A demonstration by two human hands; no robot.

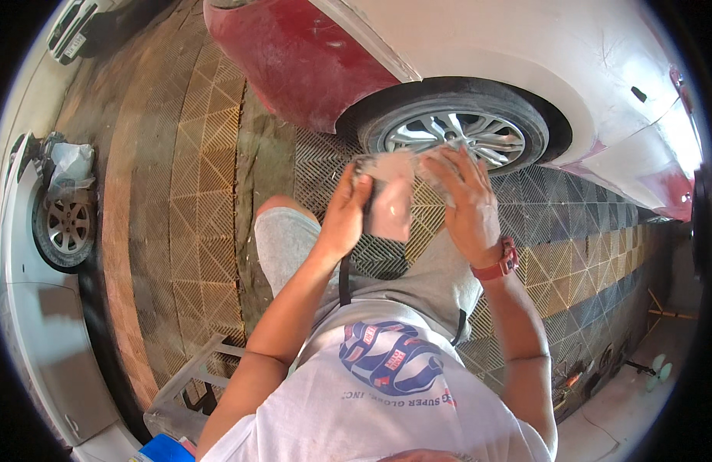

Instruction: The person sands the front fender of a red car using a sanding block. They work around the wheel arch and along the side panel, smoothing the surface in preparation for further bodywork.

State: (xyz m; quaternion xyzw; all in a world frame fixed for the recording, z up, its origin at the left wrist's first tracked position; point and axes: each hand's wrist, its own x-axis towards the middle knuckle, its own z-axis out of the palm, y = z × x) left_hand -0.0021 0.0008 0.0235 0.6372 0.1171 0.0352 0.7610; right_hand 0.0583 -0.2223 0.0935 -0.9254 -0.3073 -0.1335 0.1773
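Note:
My left hand (345, 209) grips the edge of a flat rectangular board, with the thumb on its face. A smooth pinkish paste (390, 206) covers much of that face. Close to the board's right side is my right hand (473, 208), its dusty fingers drawn together and blurred. What they pinch is too smeared to name. Beyond both hands stands a car with a pale, unpainted-looking panel (517, 38) and a dark red door section (302, 61). Its silver-rimmed wheel (456, 132) lies just past my right fingertips.
A patterned tile floor (194, 146) spreads around my knees. A silver car (51, 323) stands along the left, with a plastic bag (71, 165) by its wheel. At lower left are a clear plastic stool (179, 393) and a blue object (165, 450). A small fan (660, 367) is at right.

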